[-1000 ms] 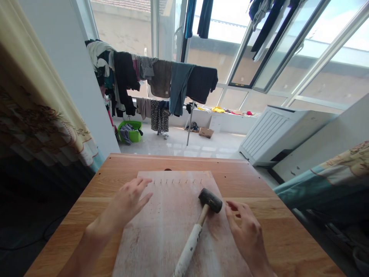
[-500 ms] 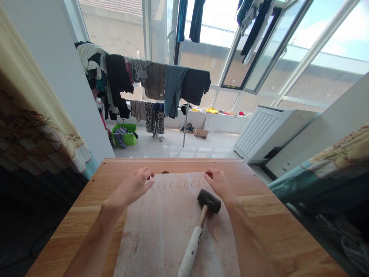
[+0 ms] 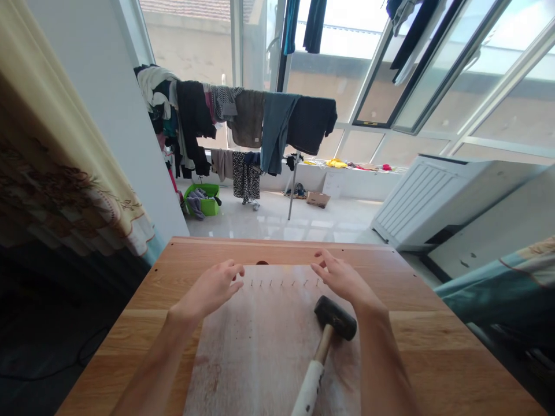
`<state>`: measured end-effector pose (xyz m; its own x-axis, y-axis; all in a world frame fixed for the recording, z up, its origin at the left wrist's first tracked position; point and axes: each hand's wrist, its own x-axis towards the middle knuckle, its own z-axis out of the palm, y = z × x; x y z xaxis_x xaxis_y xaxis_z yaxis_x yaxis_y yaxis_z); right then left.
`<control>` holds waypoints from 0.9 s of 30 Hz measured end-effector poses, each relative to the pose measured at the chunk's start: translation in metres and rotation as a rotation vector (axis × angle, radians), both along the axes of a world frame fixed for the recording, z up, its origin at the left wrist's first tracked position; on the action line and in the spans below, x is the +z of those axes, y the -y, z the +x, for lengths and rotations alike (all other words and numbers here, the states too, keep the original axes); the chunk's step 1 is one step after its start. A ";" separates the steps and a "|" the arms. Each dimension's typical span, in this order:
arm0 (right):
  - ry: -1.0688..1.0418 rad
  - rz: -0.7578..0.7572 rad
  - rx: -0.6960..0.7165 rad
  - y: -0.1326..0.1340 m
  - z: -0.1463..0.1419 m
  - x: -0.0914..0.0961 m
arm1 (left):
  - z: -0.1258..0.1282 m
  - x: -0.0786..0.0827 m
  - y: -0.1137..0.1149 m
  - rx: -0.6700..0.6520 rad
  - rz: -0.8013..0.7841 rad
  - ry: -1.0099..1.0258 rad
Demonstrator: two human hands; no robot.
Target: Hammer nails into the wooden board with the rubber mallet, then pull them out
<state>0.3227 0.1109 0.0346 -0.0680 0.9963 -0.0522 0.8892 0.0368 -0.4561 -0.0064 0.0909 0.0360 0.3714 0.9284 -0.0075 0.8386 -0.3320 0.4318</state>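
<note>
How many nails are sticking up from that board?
7 nails visible: one row near the far edge of the board, leftmost by the left hand, five between, rightmost by the right hand. Hands may hide more.

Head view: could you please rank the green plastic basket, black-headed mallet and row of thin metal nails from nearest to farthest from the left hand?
From the left hand:
1. Row of thin metal nails: immediately to its right.
2. Black-headed mallet: farther right, on the pale wooden board.
3. Green plastic basket: beyond the brown wooden table.
</note>
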 end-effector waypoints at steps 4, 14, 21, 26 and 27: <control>-0.013 -0.028 0.010 0.000 0.000 -0.003 | 0.002 -0.004 -0.003 -0.024 -0.004 0.036; -0.124 -0.061 0.059 -0.003 0.001 -0.010 | -0.003 -0.014 -0.006 -0.022 -0.020 0.030; -0.105 -0.067 0.038 -0.006 -0.002 -0.018 | -0.004 -0.017 -0.009 -0.007 -0.049 0.033; -0.079 -0.067 0.033 -0.006 -0.005 -0.018 | -0.004 -0.022 -0.011 -0.025 -0.043 0.055; -0.072 -0.067 0.029 -0.005 -0.006 -0.018 | -0.004 -0.023 -0.012 -0.028 -0.040 0.058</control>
